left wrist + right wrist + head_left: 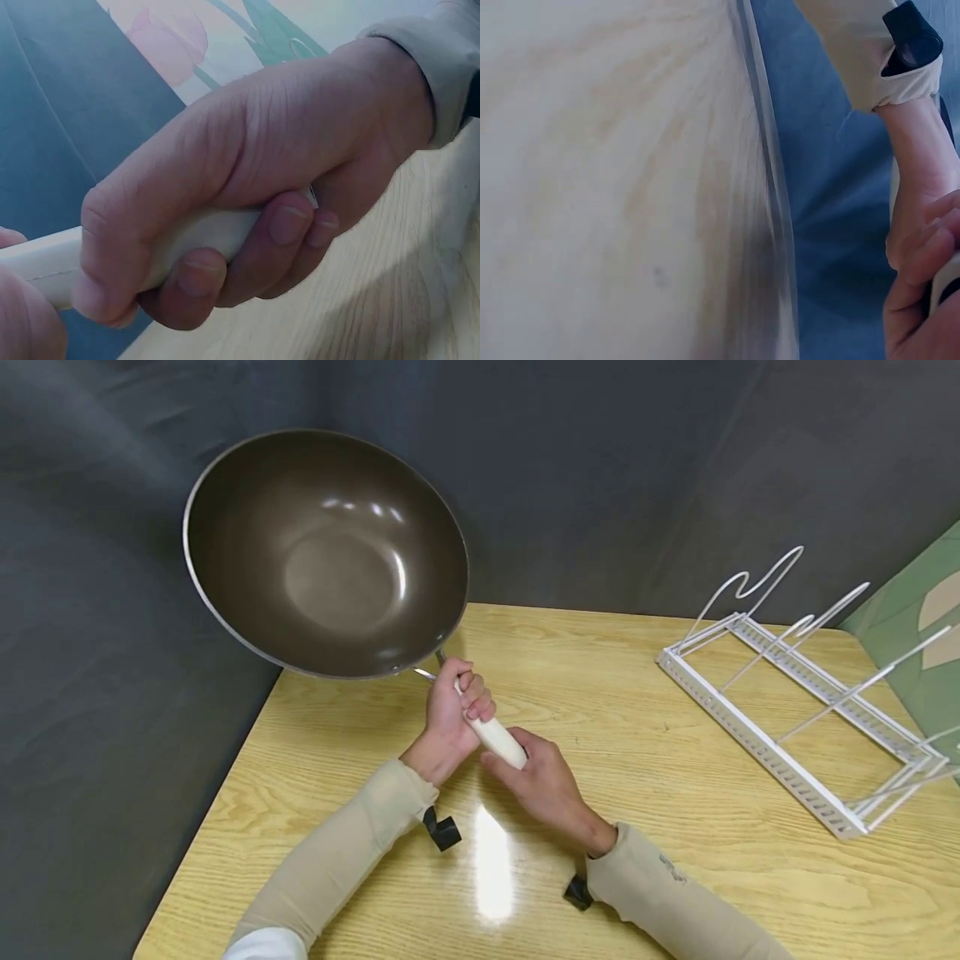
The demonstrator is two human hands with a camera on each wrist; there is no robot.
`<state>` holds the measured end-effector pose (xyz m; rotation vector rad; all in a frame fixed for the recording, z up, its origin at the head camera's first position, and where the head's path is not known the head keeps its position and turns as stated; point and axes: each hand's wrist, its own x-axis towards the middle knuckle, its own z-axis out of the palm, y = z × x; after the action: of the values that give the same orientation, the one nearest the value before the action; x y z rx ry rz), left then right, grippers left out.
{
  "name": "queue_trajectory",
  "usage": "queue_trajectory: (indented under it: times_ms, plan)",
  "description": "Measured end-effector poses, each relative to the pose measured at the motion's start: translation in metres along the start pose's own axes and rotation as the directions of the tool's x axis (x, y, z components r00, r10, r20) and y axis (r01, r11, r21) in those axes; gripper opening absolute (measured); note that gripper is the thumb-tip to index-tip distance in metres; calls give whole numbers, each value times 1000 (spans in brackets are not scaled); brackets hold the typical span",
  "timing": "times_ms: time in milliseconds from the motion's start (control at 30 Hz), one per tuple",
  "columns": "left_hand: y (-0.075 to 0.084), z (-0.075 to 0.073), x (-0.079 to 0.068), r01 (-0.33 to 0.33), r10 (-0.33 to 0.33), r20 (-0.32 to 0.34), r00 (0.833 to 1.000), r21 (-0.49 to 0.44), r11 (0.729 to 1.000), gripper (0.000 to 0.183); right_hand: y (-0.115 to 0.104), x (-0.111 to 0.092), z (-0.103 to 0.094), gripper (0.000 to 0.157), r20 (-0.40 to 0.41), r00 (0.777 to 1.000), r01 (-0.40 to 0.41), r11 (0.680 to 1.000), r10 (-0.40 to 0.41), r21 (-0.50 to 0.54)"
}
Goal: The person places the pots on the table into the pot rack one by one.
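A deep wok [337,568] with a brown inside and a pale rim is held up at the back left, its open side tilted toward the head camera. My left hand [453,710] grips its cream handle [497,742] close to the metal neck. In the left wrist view, the fingers and thumb of the left hand [247,150] curl round that handle. At the handle's free end, my right hand [547,781] holds on with its thumb on one side and its fingers on the other. Part of those curled fingers shows at the edge of the right wrist view.
A white metal rack [753,745] with upright wire dividers stands on the right of the wooden table [585,677]. Dark cloth [585,485] hangs behind the table and along its left side. Green patterned cloth [896,597] borders the far right.
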<state>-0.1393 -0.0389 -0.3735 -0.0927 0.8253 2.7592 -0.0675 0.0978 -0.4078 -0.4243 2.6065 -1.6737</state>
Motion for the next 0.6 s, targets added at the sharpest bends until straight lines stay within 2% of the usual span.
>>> queue_trajectory:
  times_ms: [167,467,600]
  plan:
    - [1,9,-3,10,-10,-4,1000,38,999,32,-6,-5,0,21,-40,998,-37,999,38,40]
    - [0,19,-7,5,-7,20,1000,98,995,32,-46,-16,-10,18,-53,996,-69,992,75,104]
    - [-2,24,-10,4,-7,28,1000,114,993,32,-48,-20,-13,21,-68,995,-61,992,69,111]
